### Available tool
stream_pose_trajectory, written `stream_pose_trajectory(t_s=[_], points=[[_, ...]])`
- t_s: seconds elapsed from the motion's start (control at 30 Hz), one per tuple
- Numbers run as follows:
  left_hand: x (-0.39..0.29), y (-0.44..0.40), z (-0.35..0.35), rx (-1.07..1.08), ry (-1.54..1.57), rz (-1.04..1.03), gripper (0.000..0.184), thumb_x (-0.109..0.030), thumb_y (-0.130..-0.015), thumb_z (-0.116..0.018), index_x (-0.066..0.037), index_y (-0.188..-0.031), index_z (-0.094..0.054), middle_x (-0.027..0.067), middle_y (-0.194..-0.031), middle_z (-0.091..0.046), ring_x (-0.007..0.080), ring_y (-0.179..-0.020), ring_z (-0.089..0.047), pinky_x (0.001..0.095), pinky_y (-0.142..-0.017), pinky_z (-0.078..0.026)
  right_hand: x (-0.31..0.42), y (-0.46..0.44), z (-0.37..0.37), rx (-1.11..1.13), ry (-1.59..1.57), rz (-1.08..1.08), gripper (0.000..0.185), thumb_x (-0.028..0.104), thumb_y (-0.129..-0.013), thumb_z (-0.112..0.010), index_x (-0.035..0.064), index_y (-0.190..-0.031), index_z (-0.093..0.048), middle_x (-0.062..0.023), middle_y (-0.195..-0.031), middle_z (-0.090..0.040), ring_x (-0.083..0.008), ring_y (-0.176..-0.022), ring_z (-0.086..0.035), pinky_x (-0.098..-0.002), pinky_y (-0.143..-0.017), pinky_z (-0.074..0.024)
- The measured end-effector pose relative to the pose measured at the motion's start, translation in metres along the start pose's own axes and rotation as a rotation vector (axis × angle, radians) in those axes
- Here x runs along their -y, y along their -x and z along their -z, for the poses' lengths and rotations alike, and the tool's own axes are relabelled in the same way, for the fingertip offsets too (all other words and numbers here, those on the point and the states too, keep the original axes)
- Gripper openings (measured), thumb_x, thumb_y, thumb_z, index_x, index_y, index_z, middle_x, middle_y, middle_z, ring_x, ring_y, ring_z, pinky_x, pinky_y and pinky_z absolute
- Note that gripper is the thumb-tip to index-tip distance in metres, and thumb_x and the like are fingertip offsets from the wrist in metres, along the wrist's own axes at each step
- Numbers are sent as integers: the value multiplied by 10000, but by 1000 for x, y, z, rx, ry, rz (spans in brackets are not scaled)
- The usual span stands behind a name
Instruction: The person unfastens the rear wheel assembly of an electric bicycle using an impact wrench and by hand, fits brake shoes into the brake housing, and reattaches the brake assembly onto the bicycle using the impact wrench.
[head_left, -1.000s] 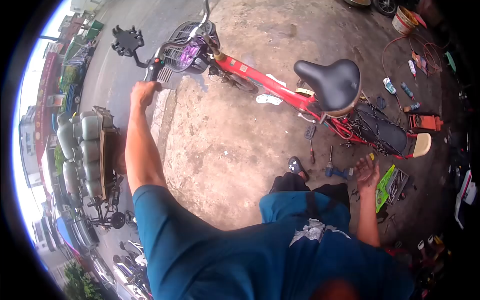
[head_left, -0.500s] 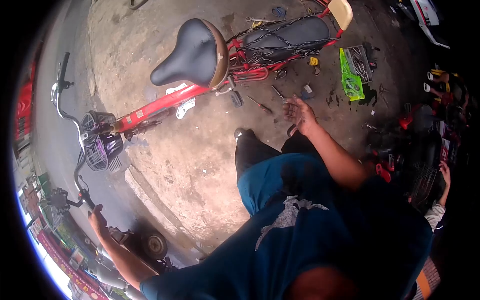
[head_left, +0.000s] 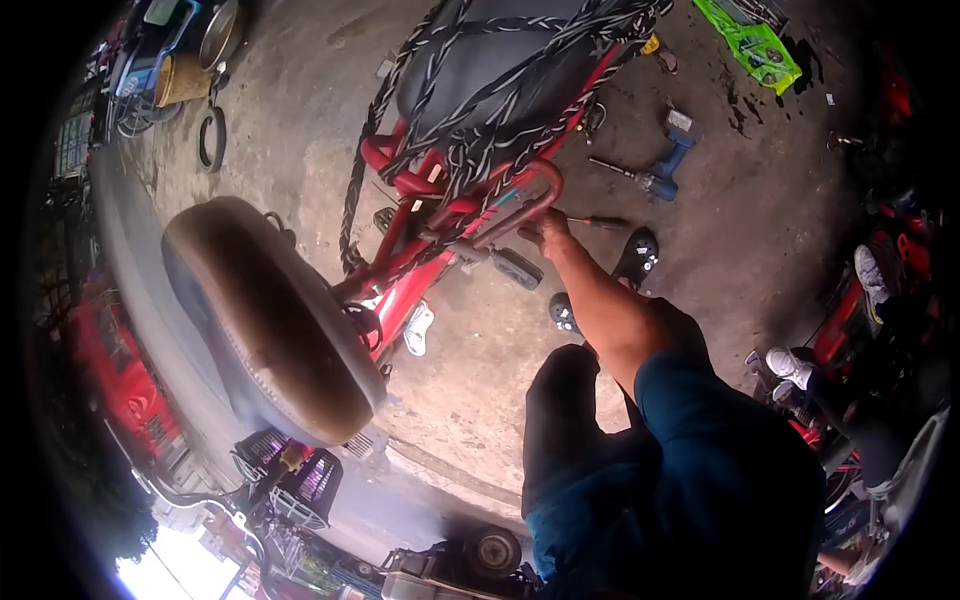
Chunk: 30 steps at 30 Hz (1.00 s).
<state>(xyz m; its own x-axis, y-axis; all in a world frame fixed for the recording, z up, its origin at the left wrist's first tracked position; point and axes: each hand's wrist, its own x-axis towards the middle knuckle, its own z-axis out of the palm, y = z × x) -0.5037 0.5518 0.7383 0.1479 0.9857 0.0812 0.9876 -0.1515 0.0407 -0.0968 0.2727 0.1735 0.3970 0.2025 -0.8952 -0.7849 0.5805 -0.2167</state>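
My right hand (head_left: 541, 230) reaches down to the bent red tube (head_left: 548, 185) at the side of a red bicycle. Its fingers look curled against that tube, though they are partly hidden. Just left of the hand is a black pedal (head_left: 516, 268). My left hand is out of view. The brown and black saddle (head_left: 275, 320) looms close at the left. Black-and-white braided rope (head_left: 490, 130) criss-crosses the dark rear seat (head_left: 530, 60). A screwdriver (head_left: 598, 221) lies on the ground behind my hand.
A blue power drill (head_left: 662, 165) and a bright green tray (head_left: 757, 50) lie on the concrete. Handlebars (head_left: 210, 508) and baskets (head_left: 305, 490) are at lower left. A wheel (head_left: 497, 552) stands at the bottom. Another person's shoes (head_left: 790, 366) and parked bikes line the right.
My view has swung closer over the saddle and rear seat. The right hand has gone from open in the air to the red tube. My left hand, earlier at the handlebar grip, has left view.
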Motion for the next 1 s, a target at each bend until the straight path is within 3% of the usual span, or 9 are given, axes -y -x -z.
stream_pose_trajectory(t_s=[0.03, 0.1, 0.17, 0.27, 0.37, 0.4, 0.53, 0.83, 1.0], points=[[-22, -4, -25, 0, 10, -38, 191, -118, -801, -552, -8, -647, -528, 107, -579, -526, 248, -497, -526, 373, -509, -431, -28, -52, 8, 62, -32, 20, 229, 183, -810, -663, 114, -1028, -649, -21, -845, -628, -155, -699, -599, -306, -641, -531], [-56, -14, -72, 3, 29, -109, 186, -114, -802, -551, -7, -651, -530, 106, -583, -528, 248, -503, -528, 371, -514, -432, -58, -110, 6, 160, -350, -22, 316, 200, -771, -698, 68, -1052, -638, -71, -967, -652, -216, -845, -624, -405, -792, -523], [-77, -22, -103, 4, 43, -166, 181, -110, -803, -551, -6, -656, -531, 105, -587, -529, 247, -509, -530, 370, -518, -434, -87, -165, 12, 618, -478, 338, 333, 209, -791, -675, 44, -1075, -619, -105, -996, -649, -258, -910, -624, -423, -797, -532], [-99, -32, -134, 3, 51, -232, 174, -104, -804, -551, -5, -662, -534, 104, -593, -531, 247, -519, -533, 367, -524, -435, -71, -154, 28, 789, -587, 354, 361, 250, -820, -645, 42, -1110, -595, -135, -1008, -642, -295, -928, -624, -453, -808, -531], [-117, -38, -158, 8, 52, -282, 167, -98, -805, -550, -3, -669, -537, 103, -599, -533, 246, -528, -536, 365, -530, -437, -39, -151, -2, 530, -582, -52, 428, 324, -820, -650, 40, -1131, -577, -154, -1022, -640, -307, -960, -619, -502, -834, -515], [-123, -40, -165, 7, 56, -295, 164, -96, -806, -550, -3, -671, -537, 103, -601, -534, 246, -532, -537, 364, -532, -438, -76, -220, 3, 799, -694, -124, 472, 383, -829, -637, 36, -1142, -567, -174, -1058, -634, -319, -961, -625, -502, -845, -511], [-140, -44, -186, -3, 63, -335, 155, -88, -807, -549, -1, -680, -541, 101, -610, -537, 245, -544, -541, 361, -540, -440, -32, -146, -29, 716, -829, 53, 415, 397, -843, -618, 47, -1066, -591, -153, -1005, -653, -304, -867, -646, -484, -796, -535], [-160, -42, -211, 3, 79, -350, 134, -70, -811, -548, 4, -700, -548, 98, -628, -543, 243, -573, -550, 354, -558, -445, -19, -176, -34, 258, -695, 230, 366, 404, -854, -597, 70, -1001, -601, -113, -864, -648, -285, -810, -649, -464, -733, -549], [-164, -36, -211, -5, 74, -361, 123, -60, -813, -547, 7, -711, -553, 96, -638, -546, 242, -589, -555, 350, -568, -448, -27, -289, 0, 444, -625, 74, 433, 471, -853, -579, 71, -1017, -592, -109, -869, -647, -303, -785, -644, -454, -661, -540]])
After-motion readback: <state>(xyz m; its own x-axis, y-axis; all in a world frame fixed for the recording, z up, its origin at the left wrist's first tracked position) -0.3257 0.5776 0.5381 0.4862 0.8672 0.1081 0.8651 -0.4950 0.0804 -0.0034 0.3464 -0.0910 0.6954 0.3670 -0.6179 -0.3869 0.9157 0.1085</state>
